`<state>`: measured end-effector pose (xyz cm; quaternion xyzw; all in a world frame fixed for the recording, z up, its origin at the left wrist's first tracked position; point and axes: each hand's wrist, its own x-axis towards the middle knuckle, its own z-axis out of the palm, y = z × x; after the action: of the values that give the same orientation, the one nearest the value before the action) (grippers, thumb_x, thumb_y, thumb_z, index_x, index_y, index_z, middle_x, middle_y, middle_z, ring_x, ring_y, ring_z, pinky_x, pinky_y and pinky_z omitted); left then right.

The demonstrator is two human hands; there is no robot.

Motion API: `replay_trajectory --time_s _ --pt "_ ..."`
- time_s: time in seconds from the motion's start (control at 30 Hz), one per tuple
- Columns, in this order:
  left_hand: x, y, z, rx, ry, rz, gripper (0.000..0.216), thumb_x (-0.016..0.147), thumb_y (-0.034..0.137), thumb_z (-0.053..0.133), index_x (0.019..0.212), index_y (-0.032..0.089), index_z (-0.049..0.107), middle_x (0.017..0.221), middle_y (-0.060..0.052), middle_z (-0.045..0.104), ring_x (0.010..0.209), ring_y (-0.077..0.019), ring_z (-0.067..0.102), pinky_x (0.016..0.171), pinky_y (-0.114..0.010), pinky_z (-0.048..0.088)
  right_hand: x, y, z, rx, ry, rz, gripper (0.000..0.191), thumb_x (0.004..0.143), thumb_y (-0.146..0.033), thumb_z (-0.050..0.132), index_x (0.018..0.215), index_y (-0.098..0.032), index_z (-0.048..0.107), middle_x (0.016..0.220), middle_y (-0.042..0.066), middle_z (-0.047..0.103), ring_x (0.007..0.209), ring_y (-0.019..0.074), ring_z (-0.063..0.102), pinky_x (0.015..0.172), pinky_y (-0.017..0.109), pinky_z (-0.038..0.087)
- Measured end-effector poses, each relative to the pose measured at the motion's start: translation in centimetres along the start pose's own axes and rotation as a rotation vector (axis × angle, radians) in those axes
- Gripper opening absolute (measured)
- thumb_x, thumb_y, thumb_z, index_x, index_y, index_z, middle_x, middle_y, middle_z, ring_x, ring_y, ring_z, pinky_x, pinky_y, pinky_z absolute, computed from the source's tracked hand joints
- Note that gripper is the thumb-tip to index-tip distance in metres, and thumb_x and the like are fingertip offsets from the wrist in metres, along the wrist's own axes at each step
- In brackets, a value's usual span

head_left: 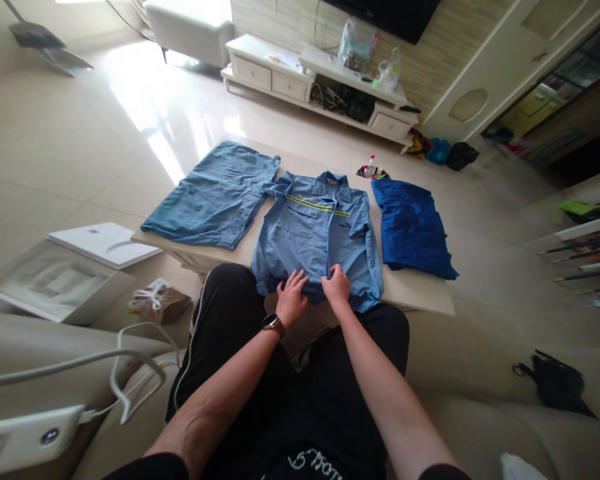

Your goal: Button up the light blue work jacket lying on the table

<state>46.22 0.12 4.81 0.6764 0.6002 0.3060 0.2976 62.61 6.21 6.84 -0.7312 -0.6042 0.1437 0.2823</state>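
A light blue work shirt [305, 227] with a collar and a yellow-striped chest band lies front side up, its hem toward me. My left hand [292, 299], below a wristwatch [273, 324], rests with fingers spread on the lower front of the shirt. My right hand [336, 287] pinches the front placket near the hem. To the left lies a flat light blue garment [215, 193], close to the shirt's sleeve. A darker blue folded garment [414, 227] lies to the right, apart from the shirt.
The garments lie on a low cream table [425, 295]. On the left stand an open white box [55, 273] and a small brown bag [160, 301]. A white power bank [30, 437] with a cable sits on the sofa. A TV cabinet [290, 85] stands beyond.
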Motion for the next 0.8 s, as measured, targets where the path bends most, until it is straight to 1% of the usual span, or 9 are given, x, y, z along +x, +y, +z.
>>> replay_trajectory --time_s 0.1,0.2,0.27,0.33,0.47,0.53,0.63,0.73,0.8 --pt "0.0 0.4 0.1 0.031 0.02 -0.001 0.058 0.083 0.009 0.055 0.137 0.029 0.063 0.161 -0.01 0.05 0.153 -0.0335 0.035 0.121 -0.065 0.014 0.4 1.2 -0.6 0.071 0.018 0.057 0.014 0.074 -0.02 0.058 0.087 -0.025 0.057 0.08 0.003 0.068 0.077 0.0225 0.063 0.073 0.032 0.047" --pt "0.5 1.3 0.1 0.073 0.064 0.003 0.04 0.09 0.015 0.055 0.124 0.027 0.069 0.152 -0.013 0.058 0.149 -0.0358 0.038 0.12 -0.063 0.013 0.8 2.4 -0.8 0.169 0.016 0.109 0.01 0.071 -0.023 0.055 0.081 -0.025 0.057 0.075 0.003 0.069 0.072 0.0214 0.065 0.07 0.031 0.049" --pt "1.4 2.1 0.0 0.1 0.067 -0.02 0.028 0.094 0.02 0.055 0.116 0.025 0.072 0.139 -0.016 0.065 0.142 -0.0372 0.043 0.117 -0.06 0.019 1.0 3.0 -0.7 0.237 0.01 0.146 0.009 0.068 -0.025 0.056 0.077 -0.025 0.056 0.072 0.002 0.069 0.071 0.0213 0.065 0.068 0.03 0.05" --pt "2.8 2.9 0.1 0.113 0.041 -0.045 0.026 0.097 0.024 0.054 0.114 0.023 0.073 0.128 -0.017 0.067 0.13 -0.0366 0.05 0.112 -0.056 0.027 1.2 3.4 -0.6 0.297 0.006 0.183 0.01 0.065 -0.027 0.057 0.075 -0.024 0.057 0.07 0.002 0.068 0.07 0.0211 0.065 0.067 0.03 0.05" --pt "5.9 3.8 0.8 0.108 -0.022 -0.045 0.024 0.096 0.025 0.059 0.115 0.019 0.073 0.12 -0.016 0.067 0.116 -0.0335 0.058 0.101 -0.049 0.038 1.4 4.1 -0.7 0.399 -0.006 0.247 0.014 0.06 -0.03 0.061 0.072 -0.024 0.059 0.067 0.0 0.067 0.068 0.0206 0.063 0.067 0.031 0.051" --pt "7.1 3.8 1.3 0.105 -0.056 -0.033 0.019 0.093 0.023 0.065 0.108 0.019 0.076 0.115 -0.015 0.069 0.113 -0.0327 0.06 0.099 -0.048 0.04 1.5 4.4 -0.8 0.452 -0.018 0.273 0.016 0.059 -0.031 0.064 0.072 -0.023 0.06 0.065 0.0 0.066 0.066 0.0201 0.063 0.064 0.03 0.05" --pt "8.0 3.3 1.9 0.096 -0.094 -0.012 0.01 0.088 0.018 0.071 0.096 0.02 0.078 0.107 -0.012 0.072 0.11 -0.0309 0.063 0.099 -0.045 0.041 1.7 4.6 -1.1 0.535 -0.03 0.301 0.018 0.058 -0.032 0.066 0.073 -0.022 0.061 0.064 -0.001 0.065 0.064 0.0191 0.062 0.061 0.029 0.05" --pt "8.1 2.5 2.1 0.076 -0.094 -0.001 0.01 0.087 0.016 0.072 0.094 0.021 0.077 0.104 -0.009 0.073 0.108 -0.0286 0.064 0.097 -0.042 0.043 1.9 4.7 -1.2 0.614 -0.034 0.324 0.021 0.058 -0.033 0.067 0.075 -0.022 0.062 0.065 -0.001 0.066 0.062 0.0179 0.062 0.06 0.028 0.05" --pt "8.1 2.1 2.0 0.052 -0.094 0.012 0.011 0.086 0.016 0.072 0.095 0.021 0.076 0.103 -0.008 0.073 0.103 -0.0254 0.066 0.093 -0.037 0.046 2.0 4.5 -1.1 0.657 -0.04 0.335 0.024 0.058 -0.033 0.067 0.078 -0.021 0.063 0.067 -0.001 0.067 0.062 0.0172 0.061 0.059 0.028 0.049"
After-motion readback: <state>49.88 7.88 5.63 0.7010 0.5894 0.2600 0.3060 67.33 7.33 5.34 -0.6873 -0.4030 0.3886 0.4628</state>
